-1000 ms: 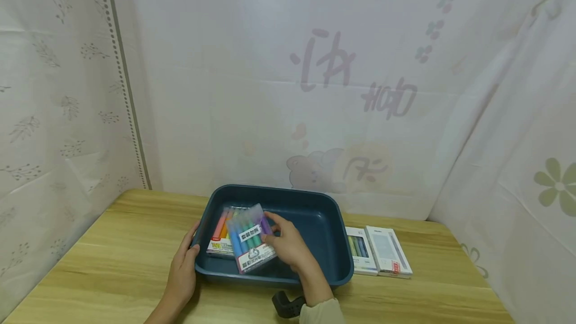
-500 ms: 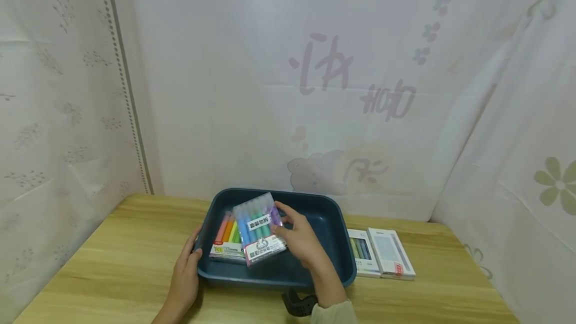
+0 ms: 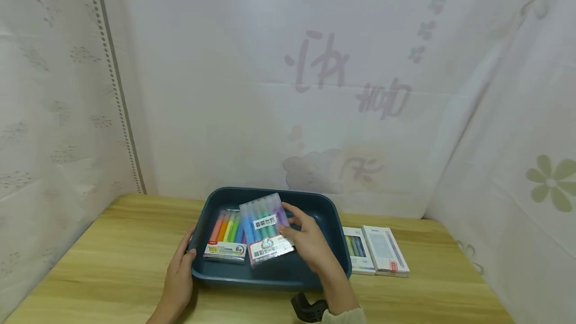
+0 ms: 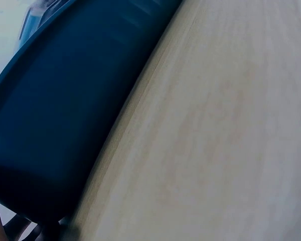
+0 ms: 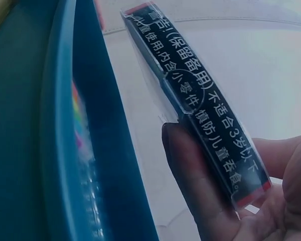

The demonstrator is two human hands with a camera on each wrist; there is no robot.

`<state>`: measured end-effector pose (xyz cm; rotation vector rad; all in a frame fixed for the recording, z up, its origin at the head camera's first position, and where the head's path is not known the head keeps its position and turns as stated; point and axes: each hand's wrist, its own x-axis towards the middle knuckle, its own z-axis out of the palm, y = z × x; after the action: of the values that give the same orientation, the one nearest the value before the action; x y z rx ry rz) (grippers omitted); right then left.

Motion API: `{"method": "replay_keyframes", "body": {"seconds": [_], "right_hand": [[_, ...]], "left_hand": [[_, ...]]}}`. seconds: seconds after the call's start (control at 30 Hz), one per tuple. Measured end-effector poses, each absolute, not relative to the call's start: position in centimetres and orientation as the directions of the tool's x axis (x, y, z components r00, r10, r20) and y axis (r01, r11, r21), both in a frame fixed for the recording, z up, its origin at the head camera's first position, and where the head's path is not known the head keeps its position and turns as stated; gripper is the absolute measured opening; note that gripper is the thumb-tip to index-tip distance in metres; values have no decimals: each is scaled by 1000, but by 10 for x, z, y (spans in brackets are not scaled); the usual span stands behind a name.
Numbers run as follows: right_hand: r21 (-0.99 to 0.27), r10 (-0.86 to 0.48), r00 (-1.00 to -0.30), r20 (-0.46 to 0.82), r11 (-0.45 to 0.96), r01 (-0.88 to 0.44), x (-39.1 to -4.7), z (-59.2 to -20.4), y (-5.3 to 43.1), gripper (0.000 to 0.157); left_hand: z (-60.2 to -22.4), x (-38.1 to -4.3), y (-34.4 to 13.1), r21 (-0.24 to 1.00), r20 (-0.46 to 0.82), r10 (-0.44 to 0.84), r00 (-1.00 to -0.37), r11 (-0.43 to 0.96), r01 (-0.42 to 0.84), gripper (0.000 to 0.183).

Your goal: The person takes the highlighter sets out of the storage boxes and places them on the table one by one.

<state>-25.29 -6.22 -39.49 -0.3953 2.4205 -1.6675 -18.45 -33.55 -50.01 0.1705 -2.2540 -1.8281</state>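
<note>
Right hand (image 3: 310,244): I pinch marker pack (image 3: 263,236)
Pack: left of my fingers
Left hand (image 3: 181,271): straight-fingered against tray (image 3: 261,282)

Left hand (image 3: 178,278): against the tray's (image 3: 243,281) left edge
Right hand (image 3: 308,240): pinching, over its right half
Right forearm (image 3: 338,291): across its front edge

One wide, two close

From farthest back, the head camera looks down and forward across the worktop (image 3: 112,254). The left wrist camera views the tray (image 4: 55,115) closely, from outside; the right, also near, faces the marker pack (image 5: 190,95) edge-on. All three share the tray.
</note>
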Motion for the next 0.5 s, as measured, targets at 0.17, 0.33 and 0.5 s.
{"method": "replay_keyframes", "body": {"seconds": [0.17, 0.33, 0.5], "right_hand": [[-938, -308, -952, -1, 331, -106, -250, -392, -52, 56], [-956, -301, -953, -17, 285, -73, -247, -384, -39, 58], [-956, -286, -957, -38, 291, -49, -245, -377, -25, 59]], "left_hand": [[-498, -183, -337, 973, 105, -234, -966, 225, 51, 52], [-497, -184, -335, 978, 84, -235, -968, 206, 34, 52], [-497, -184, -335, 977, 91, -240, -967, 211, 39, 52]]}}
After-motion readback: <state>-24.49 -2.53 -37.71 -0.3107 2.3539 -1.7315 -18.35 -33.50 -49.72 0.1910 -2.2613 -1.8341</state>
